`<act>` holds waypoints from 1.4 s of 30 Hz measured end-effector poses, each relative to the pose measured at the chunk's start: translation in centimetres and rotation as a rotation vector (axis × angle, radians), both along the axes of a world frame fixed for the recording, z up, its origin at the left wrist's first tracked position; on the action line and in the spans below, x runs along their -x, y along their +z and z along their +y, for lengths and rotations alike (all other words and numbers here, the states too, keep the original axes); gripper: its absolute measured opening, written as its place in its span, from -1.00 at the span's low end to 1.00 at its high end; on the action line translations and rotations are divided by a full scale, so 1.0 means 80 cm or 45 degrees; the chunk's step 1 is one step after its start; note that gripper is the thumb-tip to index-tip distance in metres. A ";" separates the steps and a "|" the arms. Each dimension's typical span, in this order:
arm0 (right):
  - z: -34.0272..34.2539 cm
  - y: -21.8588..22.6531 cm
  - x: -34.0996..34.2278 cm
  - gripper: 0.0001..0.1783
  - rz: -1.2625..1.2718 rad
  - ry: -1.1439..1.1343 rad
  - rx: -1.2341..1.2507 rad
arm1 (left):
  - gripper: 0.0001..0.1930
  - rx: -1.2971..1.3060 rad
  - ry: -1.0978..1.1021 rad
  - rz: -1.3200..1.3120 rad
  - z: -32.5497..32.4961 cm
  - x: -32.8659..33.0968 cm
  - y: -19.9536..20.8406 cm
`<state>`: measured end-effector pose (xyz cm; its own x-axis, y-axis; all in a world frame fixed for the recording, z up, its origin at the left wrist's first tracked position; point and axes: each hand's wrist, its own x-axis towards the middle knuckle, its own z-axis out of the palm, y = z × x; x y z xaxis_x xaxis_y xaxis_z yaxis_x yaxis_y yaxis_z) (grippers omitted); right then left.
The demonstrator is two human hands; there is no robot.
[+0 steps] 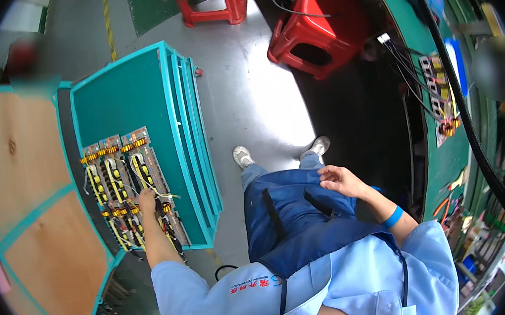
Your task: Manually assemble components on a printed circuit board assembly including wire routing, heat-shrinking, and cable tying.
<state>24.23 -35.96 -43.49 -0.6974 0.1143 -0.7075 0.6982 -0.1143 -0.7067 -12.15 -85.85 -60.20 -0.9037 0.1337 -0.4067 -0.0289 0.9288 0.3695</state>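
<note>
On the left, my left hand reaches down onto a group of circuit boards lying on a teal cart top. Its fingers are closed at the rightmost board, beside loose white wires; the fingertips are partly hidden. The boards carry yellow-and-black coils and other small parts, and stand close together in rows. My right hand hovers over the dark blue apron, empty, with its fingers loosely spread. A blue band circles that wrist.
The teal tiered cart stands beside wood-panelled frames. Red stools stand ahead on the grey floor. At right, a green workbench holds another circuit board and black cables.
</note>
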 end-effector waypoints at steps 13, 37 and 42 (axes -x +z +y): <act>0.129 0.056 -0.167 -0.64 0.439 -0.451 -0.243 | -0.78 -0.150 -0.848 -0.223 0.471 -0.148 0.177; 0.215 0.103 -0.261 -0.69 0.086 -1.356 -1.361 | -0.63 -0.094 -3.066 0.366 1.036 -0.456 0.346; 0.273 0.090 -0.251 -0.70 0.062 -1.444 -1.617 | -0.77 -0.297 -3.053 0.409 1.034 -0.457 0.336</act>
